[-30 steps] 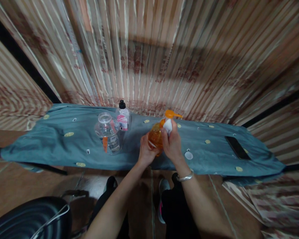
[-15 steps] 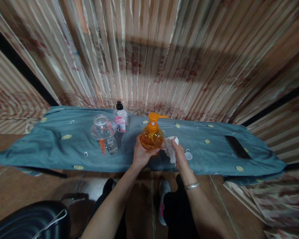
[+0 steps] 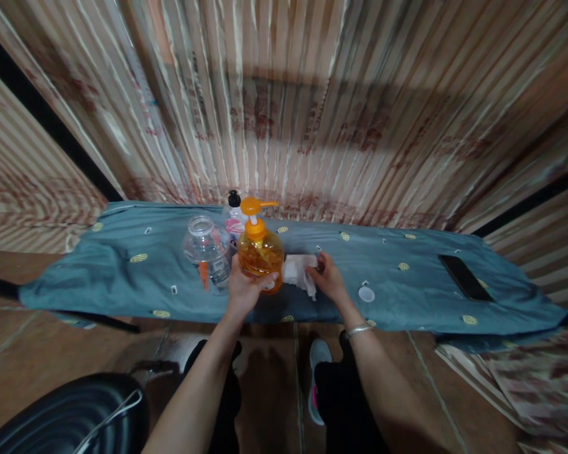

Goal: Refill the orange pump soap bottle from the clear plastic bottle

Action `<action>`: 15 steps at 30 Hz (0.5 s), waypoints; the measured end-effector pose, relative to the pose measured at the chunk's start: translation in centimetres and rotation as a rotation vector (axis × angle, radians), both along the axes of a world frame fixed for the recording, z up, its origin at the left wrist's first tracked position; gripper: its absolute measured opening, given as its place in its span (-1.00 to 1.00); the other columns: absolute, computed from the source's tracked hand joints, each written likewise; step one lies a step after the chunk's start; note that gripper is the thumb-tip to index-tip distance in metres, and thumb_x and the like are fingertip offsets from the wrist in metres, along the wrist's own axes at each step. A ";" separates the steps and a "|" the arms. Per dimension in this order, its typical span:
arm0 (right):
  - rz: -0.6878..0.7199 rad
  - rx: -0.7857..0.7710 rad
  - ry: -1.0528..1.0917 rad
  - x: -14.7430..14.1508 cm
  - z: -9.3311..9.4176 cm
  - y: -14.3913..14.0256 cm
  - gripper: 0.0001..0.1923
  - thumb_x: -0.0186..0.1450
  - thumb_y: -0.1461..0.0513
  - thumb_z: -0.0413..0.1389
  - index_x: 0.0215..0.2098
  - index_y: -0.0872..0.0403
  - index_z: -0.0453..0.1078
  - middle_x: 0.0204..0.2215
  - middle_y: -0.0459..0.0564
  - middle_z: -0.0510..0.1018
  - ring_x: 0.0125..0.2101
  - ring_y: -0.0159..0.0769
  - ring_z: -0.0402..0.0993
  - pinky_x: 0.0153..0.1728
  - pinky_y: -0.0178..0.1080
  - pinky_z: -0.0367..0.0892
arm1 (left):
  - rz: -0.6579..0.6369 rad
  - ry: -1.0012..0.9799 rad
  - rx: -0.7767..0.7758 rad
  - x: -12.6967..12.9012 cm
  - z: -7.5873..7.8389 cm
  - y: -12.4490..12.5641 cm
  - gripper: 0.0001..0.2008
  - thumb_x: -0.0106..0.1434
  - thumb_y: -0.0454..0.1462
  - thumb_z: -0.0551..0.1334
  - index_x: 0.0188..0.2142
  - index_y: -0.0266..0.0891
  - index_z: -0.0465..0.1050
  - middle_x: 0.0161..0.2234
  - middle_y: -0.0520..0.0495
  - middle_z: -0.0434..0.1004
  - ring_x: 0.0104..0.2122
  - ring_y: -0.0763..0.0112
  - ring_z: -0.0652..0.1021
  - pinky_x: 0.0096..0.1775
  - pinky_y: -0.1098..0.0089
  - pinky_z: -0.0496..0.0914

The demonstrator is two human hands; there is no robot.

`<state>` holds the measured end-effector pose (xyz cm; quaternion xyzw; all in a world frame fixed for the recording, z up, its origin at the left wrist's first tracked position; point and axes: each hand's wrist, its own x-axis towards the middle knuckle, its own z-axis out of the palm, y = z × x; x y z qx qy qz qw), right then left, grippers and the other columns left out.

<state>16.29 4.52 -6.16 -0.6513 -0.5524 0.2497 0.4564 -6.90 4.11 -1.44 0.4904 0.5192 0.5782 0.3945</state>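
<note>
My left hand (image 3: 245, 285) grips an orange pump bottle (image 3: 260, 249) that stands upright on the blue-grey cloth (image 3: 123, 277) covering a narrow table. Its pump nozzle points right. My right hand (image 3: 329, 277) holds a crumpled white tissue (image 3: 297, 272) just right of the bottle, low against the cloth. A silver bangle sits on my right wrist.
A clear plastic jar (image 3: 207, 252) without a lid and a small black-capped bottle (image 3: 233, 214) stand left of and behind the pump bottle. A white round lid (image 3: 366, 294) lies right of my right hand. A black phone (image 3: 464, 277) lies far right. A striped curtain hangs behind.
The pump bottle went from tilted, with the tissue at its neck, to upright and further left near the jar. My right hand dropped with the tissue to the cloth.
</note>
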 end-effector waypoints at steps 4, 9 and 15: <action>-0.022 0.055 -0.157 -0.5 0.9 -0.9 -0.42 0.19 0.15 0.13 0.16 0.18 0.31 0.13 0.30 0.50 0.16 0.05 0.43 0.20 0.17 0.26 | -0.017 0.006 0.013 -0.1 -0.2 -0.3 -0.34 -0.30 -0.22 0.55 -0.19 -0.16 0.32 -0.18 -0.04 0.58 -0.15 0.16 0.61 -0.03 0.11 0.46; 0.363 0.082 -0.102 -4.4 3.4 -3.8 -0.22 0.16 0.20 0.19 0.33 0.07 0.12 0.27 0.18 0.36 0.27 -0.07 0.30 0.27 0.06 0.22 | -0.026 0.000 0.010 0.6 -0.4 -0.7 -0.34 -0.30 -0.21 0.55 -0.19 -0.17 0.33 -0.19 -0.05 0.59 -0.16 0.14 0.61 -0.06 0.11 0.46; 0.216 0.033 -0.148 -8.4 5.4 -5.0 -0.18 0.14 0.19 0.24 0.31 0.11 0.08 0.11 0.24 0.50 0.07 0.04 0.50 0.07 0.08 0.41 | -0.068 -0.041 0.027 2.6 -0.1 -1.0 -0.32 -0.25 -0.20 0.53 -0.12 -0.17 0.32 -0.16 -0.07 0.59 -0.18 0.16 0.62 -0.08 0.13 0.47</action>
